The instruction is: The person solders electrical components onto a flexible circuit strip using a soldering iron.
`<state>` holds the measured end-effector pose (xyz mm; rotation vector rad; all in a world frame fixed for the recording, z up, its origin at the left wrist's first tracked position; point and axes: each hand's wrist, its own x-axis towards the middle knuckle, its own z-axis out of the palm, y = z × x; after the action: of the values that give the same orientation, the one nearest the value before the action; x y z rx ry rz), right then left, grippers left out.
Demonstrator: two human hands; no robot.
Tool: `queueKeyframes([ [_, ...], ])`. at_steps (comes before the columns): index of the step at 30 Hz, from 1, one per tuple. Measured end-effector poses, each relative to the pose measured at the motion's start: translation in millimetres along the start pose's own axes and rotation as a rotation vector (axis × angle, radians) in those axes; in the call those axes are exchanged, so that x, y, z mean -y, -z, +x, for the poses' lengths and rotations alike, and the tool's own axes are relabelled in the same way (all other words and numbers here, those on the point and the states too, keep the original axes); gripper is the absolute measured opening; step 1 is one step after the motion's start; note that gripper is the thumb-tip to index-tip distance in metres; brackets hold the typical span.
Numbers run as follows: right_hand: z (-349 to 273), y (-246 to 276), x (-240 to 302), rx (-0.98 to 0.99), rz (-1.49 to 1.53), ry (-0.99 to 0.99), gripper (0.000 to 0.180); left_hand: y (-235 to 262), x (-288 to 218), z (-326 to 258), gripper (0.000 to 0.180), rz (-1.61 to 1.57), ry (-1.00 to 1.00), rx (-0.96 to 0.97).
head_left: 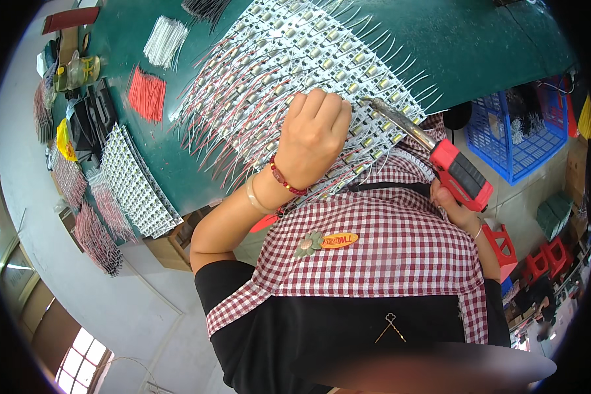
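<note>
My left hand rests knuckles-up over a large panel of white circuit boards, its fingers curled down. What its fingertips pinch, if anything, is hidden beneath the hand. In my right hand is the red and black handle of a soldering gun. Its metal barrel slants up and left, and the dark tip lies over the boards just right of my left hand. Rows of small yellowish parts cover the panel. Red and pale wires stand out from its left side and pale ones from its right edge.
On the green table lie bundles of white wires, red wires and black wires. Another board panel and wired bunches sit at the left edge. A blue crate stands right, near red stools.
</note>
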<state>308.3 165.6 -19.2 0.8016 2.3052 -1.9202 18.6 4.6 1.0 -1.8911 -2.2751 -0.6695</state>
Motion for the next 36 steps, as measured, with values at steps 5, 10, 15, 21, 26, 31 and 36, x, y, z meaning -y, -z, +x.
queueKeyframes([
  [5, 3.2, -0.7, 3.3, 0.0, 0.034, 0.04, 0.015, 3.8, -3.5, 0.2, 0.014, 0.08, 0.013, 0.02],
  [10, 4.7, -2.5, 9.7, -0.037, 0.153, 0.001, 0.013, 16.6, -3.7, 0.6, 0.013, 0.041, 0.084, 0.041],
  [15, 1.3, 0.1, 5.5, 0.008, 0.188, -0.018, 0.012, 42.7, -0.8, 2.0, 0.013, 0.05, 0.227, 0.083],
  [21, 2.8, 1.3, 4.9, 0.1, 0.295, -0.068, 0.012, 15.5, -0.3, 5.4, 0.016, -0.109, 0.18, -0.105],
  [26, 3.4, -5.4, 0.5, -0.016, 0.161, 0.011, 0.011, -1.8, -1.3, 2.8, 0.015, -0.093, 0.201, -0.073],
  [31, 11.5, -4.9, 8.5, 0.066, 0.072, 0.136, 0.026, -3.0, -3.0, 2.3, 0.015, -0.126, 0.202, -0.091],
  [36, 12.8, -5.8, 5.4, 0.051, 0.059, 0.215, 0.022, -2.5, -0.1, 1.3, 0.016, -0.129, 0.151, -0.065],
])
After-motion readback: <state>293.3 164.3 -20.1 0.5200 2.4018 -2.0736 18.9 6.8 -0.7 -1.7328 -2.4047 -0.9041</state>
